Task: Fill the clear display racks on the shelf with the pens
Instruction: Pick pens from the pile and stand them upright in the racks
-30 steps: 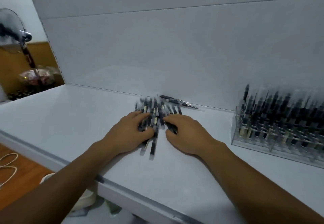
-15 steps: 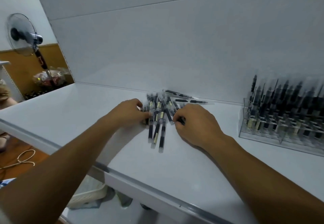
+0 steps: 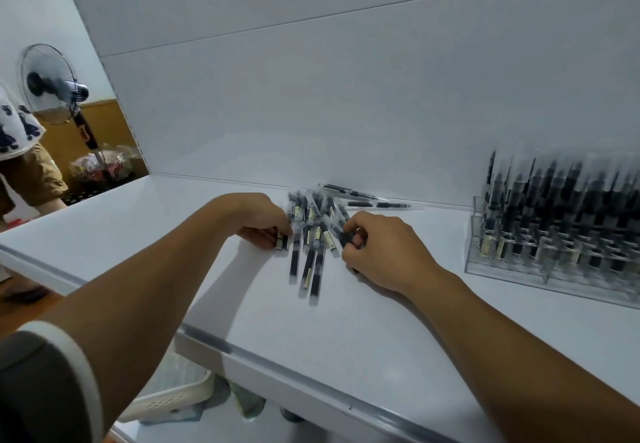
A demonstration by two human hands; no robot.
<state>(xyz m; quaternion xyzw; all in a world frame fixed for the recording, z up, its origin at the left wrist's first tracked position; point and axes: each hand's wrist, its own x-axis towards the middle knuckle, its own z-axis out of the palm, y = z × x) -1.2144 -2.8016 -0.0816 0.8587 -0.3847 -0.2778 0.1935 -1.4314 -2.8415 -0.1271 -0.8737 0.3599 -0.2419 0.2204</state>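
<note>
The left hand (image 3: 265, 226) is curling its fingers round the left edge of a heap of slim black-and-clear plastic pens (image 3: 311, 238), while the right hand (image 3: 384, 252) is pinching pens at the heap's right edge. Squeezed from both sides, the smooth barrels could be slipping free and rolling off the front lip of the white shelf (image 3: 346, 338). The pens are lying fanned and crossed near the back wall, well apart from the clear acrylic tiered rack (image 3: 472, 245) on the right.
</note>
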